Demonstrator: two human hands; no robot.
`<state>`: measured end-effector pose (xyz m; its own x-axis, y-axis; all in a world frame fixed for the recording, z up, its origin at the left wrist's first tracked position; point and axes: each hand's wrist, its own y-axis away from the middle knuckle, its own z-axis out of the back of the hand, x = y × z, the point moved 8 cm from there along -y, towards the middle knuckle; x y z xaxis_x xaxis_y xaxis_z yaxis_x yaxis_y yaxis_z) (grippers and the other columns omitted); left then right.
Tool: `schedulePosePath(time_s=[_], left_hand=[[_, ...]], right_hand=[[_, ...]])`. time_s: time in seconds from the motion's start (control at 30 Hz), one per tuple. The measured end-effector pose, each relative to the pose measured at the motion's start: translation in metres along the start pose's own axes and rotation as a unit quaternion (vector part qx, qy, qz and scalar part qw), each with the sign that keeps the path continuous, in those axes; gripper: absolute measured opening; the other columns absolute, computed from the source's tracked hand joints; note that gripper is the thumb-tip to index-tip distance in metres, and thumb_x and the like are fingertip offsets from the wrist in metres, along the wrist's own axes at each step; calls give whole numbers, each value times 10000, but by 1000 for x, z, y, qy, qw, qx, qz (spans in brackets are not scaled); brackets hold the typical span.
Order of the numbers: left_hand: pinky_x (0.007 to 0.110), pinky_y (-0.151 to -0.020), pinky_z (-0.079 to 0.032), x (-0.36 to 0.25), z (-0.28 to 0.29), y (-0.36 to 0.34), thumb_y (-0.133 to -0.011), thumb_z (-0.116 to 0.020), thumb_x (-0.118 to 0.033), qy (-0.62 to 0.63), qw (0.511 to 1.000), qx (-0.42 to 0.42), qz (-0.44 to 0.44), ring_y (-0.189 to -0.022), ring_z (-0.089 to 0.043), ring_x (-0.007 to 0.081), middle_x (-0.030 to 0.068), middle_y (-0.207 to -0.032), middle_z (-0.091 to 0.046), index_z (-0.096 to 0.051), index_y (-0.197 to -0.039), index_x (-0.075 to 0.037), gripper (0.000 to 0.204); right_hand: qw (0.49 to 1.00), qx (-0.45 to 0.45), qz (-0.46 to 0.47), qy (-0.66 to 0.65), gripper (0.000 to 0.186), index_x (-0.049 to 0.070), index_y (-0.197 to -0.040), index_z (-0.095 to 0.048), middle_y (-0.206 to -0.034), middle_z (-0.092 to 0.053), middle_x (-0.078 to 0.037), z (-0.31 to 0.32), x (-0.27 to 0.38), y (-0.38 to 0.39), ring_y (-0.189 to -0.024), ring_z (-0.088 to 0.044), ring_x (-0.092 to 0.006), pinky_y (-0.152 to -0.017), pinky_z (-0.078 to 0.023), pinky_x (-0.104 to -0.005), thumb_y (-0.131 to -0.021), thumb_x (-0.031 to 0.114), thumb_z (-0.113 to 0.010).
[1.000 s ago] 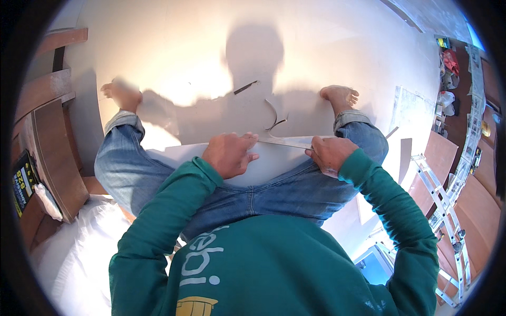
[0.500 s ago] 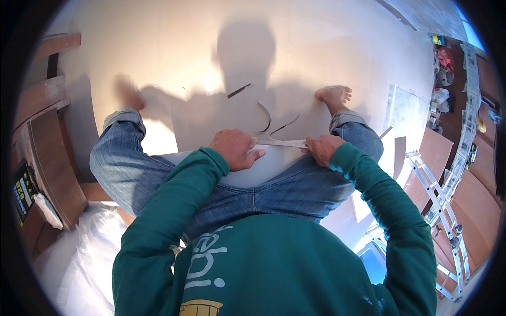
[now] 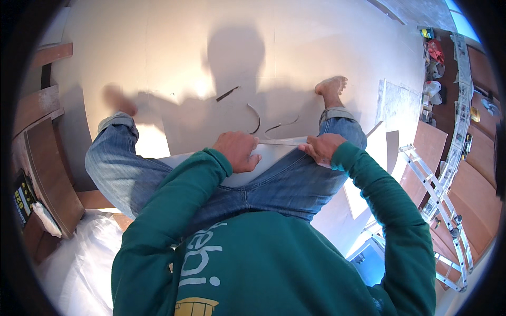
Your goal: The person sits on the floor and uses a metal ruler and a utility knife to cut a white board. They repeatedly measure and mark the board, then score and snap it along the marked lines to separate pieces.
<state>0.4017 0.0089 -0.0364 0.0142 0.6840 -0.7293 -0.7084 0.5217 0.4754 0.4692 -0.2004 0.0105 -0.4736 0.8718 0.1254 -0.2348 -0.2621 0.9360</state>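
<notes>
Since a moment ago the left hand (image 3: 238, 151) has slid slightly toward the left along the white board (image 3: 247, 174) lying across the person's lap, and a second curled offcut (image 3: 280, 126) now lies on the floor (image 3: 158, 47) beside the first curled strip (image 3: 255, 118). The left hand is closed over the board's far edge, seemingly gripping a small tool I cannot make out. The right hand (image 3: 322, 147) pinches the thin strip (image 3: 279, 142) at that edge.
</notes>
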Motion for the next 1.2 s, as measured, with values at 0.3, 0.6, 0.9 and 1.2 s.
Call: schedulePosePath(time_s=[0.3,0.6,0.9,1.2], left_hand=[[562,-775,-560,-11,-7,-12,-900,-680,-469,26,999,24,-11,-858,-714,425,200,-868,-725,-738,-1027,-67,425],[534,-804,-570,-19,-14,-44,-892,-687,-461,40,996,78,22,-870,-722,423,205,-904,-742,-750,-1096,-60,455],[548,-838,-577,-24,-16,-35,-837,-714,-388,23,998,42,-38,-936,-723,432,212,-996,-752,-708,-1251,-62,527],[518,-970,-559,-30,-19,-25,-922,-698,-309,22,999,-13,-27,-1139,-688,414,281,-1334,-653,-546,-1435,-20,608]], right_hand=[[1000,10,-21,5,637,27,-1174,-633,-868,-735,-241,3,-16,9,-850,-724,-439,-774,-556,-534,-1121,586,-332],[996,63,-42,41,703,44,-1221,-641,-921,-748,-236,3,-36,3,-882,-740,-411,-798,-574,-517,-1103,642,-290],[995,-80,-8,61,676,96,-1143,-637,-903,-718,-188,7,-45,16,-904,-718,-380,-791,-564,-500,-1092,662,-271],[979,-182,3,96,678,57,-1091,-627,-924,-722,-176,33,-49,45,-881,-723,-404,-759,-574,-509,-1013,707,-450]])
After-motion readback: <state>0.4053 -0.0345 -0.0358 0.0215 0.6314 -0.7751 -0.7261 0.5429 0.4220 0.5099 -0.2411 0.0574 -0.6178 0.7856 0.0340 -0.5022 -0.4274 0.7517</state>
